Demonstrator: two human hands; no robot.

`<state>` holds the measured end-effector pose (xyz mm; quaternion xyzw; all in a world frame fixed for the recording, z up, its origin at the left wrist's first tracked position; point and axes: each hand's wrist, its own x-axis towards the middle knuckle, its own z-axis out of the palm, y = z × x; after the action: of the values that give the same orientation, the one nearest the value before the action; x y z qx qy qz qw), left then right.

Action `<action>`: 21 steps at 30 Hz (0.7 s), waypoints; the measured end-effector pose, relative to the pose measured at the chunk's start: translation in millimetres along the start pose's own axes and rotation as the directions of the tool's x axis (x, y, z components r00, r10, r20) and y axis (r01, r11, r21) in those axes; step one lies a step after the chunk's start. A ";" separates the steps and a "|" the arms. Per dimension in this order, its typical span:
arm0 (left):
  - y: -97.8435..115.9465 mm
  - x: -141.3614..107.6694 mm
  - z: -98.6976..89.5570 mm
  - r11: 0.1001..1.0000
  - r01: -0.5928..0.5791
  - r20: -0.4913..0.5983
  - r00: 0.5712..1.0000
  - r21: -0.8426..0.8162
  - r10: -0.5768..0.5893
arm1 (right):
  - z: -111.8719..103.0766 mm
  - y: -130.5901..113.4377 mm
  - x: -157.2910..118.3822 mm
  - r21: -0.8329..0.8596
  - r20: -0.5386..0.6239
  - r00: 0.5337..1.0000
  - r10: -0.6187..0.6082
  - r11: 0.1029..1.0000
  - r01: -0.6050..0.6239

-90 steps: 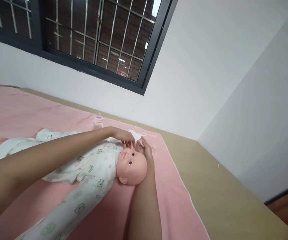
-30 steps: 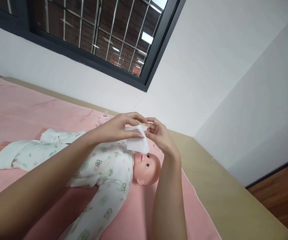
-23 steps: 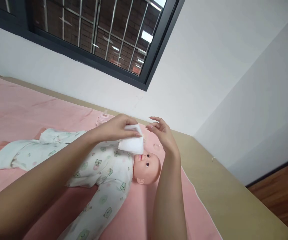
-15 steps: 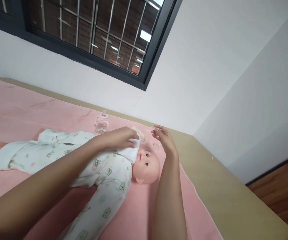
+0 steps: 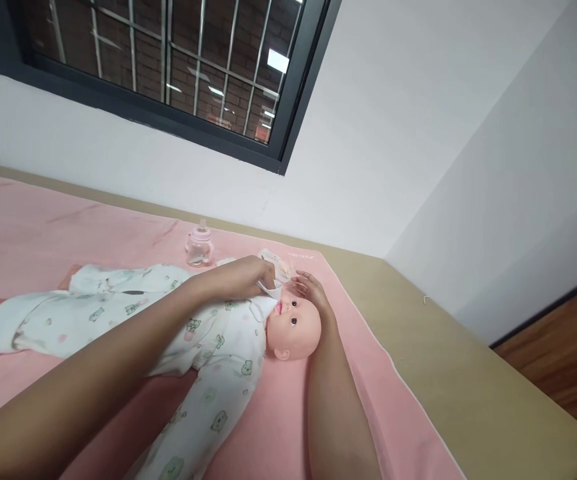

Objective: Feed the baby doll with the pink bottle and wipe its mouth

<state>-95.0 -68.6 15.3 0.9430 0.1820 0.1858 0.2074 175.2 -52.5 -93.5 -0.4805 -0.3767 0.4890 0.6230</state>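
Head feed only on my side. The doll (image 5: 293, 340) lies face up on the pink mat (image 5: 281, 427), head to the right of my view, dressed in a white printed outfit (image 5: 228, 360). Bare feet show at the far left.

My left hand (image 5: 251, 275) has its fingers pinched on a white cloth (image 5: 263, 305), at the doll's chin and neck. The edge at the fingers is lifted, the rest slopes down toward the collar. I can't see how much of it sits under the hand.

My right hand (image 5: 315, 293) is beside the far side of the doll's head, fingers spread and loosely curved, nothing visible in them. I can't tell if they touch the cheek. That forearm runs close past the crown.

State as I judge it: outfit on, cloth at the chin but not released, mouth and both eyes uncovered. Whether the cloth is fastened or just laid there, I can't tell.

Pink-topped bottle (image 5: 199, 250) stands upright on the mat beyond the doll's body, neither hand on it. A clear packet (image 5: 271, 257) lies just past the left fingers, contents too small to read. The mat is on a tan table (image 5: 393, 300) against the white wall (image 5: 368, 133)
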 end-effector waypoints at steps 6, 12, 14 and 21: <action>1.3 -0.1 -0.9 1.000 0.023 0.026 0.999 -0.019 -0.023 | -0.7 7.5 9.4 -0.106 0.109 0.993 0.051 0.994 -0.039; 0.0 -0.7 0.5 0.997 0.072 0.026 0.997 -0.024 -0.072 | -3.1 8.1 7.5 -0.104 0.123 0.991 0.044 0.994 -0.031; 0.0 -1.0 0.5 0.997 0.079 0.033 0.996 -0.025 -0.078 | -2.8 7.8 7.0 -0.120 0.116 0.992 0.043 0.992 -0.029; 6.1 -0.9 -0.9 0.997 0.063 0.026 0.998 -0.052 -0.062 | 0.2 7.3 6.4 -0.115 0.085 0.995 0.055 0.992 -0.045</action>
<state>-94.5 -73.9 18.6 0.9333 0.2038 0.1727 0.2400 174.7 -45.8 -100.5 -0.5022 -0.4189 0.5029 0.5651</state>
